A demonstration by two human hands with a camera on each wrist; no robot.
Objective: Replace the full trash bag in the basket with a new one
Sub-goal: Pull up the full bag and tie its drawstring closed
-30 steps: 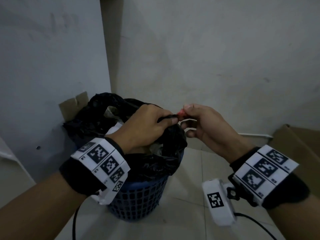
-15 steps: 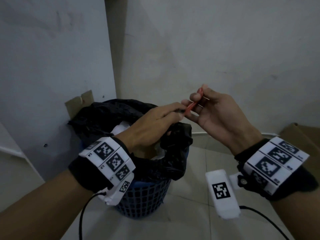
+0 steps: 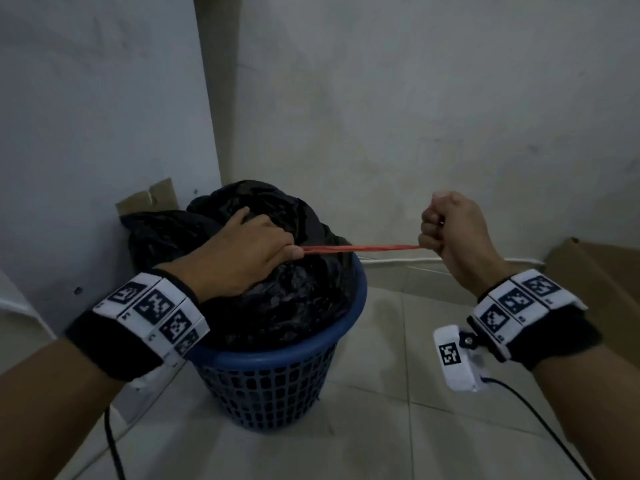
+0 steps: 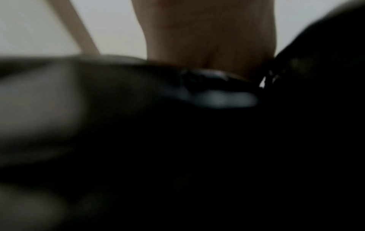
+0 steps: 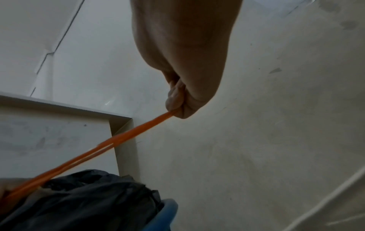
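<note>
In the head view, the left hand (image 3: 242, 251) lies on top of the black trash bag (image 3: 277, 292), fingers curled into the gathered plastic and pinching one end of a red drawstring (image 3: 360, 249). The right hand (image 3: 450, 226), well to the right of the basket (image 3: 277, 386), is a closed fist round the other end, so the string runs taut and level between the two hands. The bag is crinkled, glossy film, bulging above the rim of the one round blue plastic basket, whose wall is a grid of small square holes. The basket stands on pale floor tiles in a corner; one piece of brown cardboard (image 3: 149, 199) leans behind it to the left, another cardboard sheet (image 3: 595, 271) lies far to its right.

The left wrist view is dark and blurred: only the left hand (image 4: 207, 39) above black plastic (image 4: 217, 140).

In the right wrist view, the right hand (image 5: 185, 62) clamps the drawstring (image 5: 118, 140), seen as two thin flat orange-red strands running down toward the wrinkled bag (image 5: 88, 203) and basket rim (image 5: 168, 215).
</note>
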